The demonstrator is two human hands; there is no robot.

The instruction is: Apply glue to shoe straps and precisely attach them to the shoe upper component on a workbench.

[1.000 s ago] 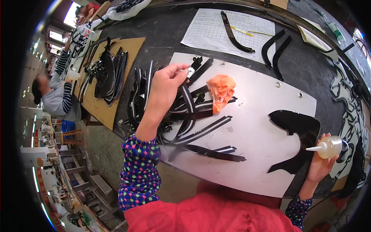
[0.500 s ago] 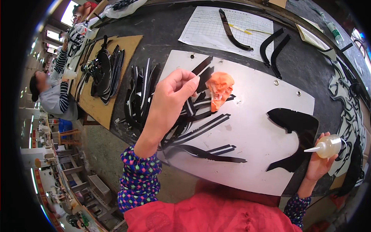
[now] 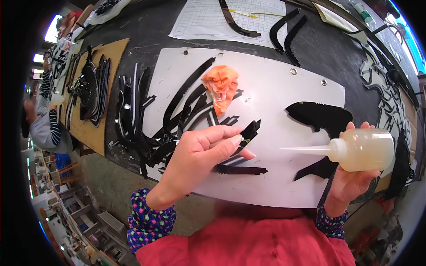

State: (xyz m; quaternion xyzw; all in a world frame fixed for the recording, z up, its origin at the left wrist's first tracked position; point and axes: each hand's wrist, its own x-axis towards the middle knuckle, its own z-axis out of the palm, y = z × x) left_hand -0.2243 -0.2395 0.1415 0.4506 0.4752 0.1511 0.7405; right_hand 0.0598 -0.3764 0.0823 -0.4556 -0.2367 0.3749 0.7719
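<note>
My left hand (image 3: pixel 195 155) pinches a short black strip (image 3: pixel 250 133) between thumb and fingers, above the white board (image 3: pixel 266 95). My right hand (image 3: pixel 348 188) is wrapped round a squeeze bottle (image 3: pixel 370 150) of cloudy yellowish liquid. The bottle lies sideways in it, its long thin nozzle pointing left toward the strip, apart from it. Behind the bottle lies a large curved black piece (image 3: pixel 317 115), partly hidden. A heap of black strips (image 3: pixel 188 95), some with a pale stripe, spreads beyond my left hand. Against that heap sits a crumpled orange cloth (image 3: pixel 220 84).
A gridded paper sheet (image 3: pixel 199 22) lies at the back with curved black strips (image 3: pixel 295 40) near it. Several dark pieces sit on a brown board (image 3: pixel 111 57) at left, near a person in striped sleeves (image 3: pixel 46 128). White cut-out shapes (image 3: pixel 384 80) lie at right.
My left hand has come down and to the right and now holds a black strip. My right hand has lifted the bottle closer, nozzle still leftward. The whole view has shifted slightly.
</note>
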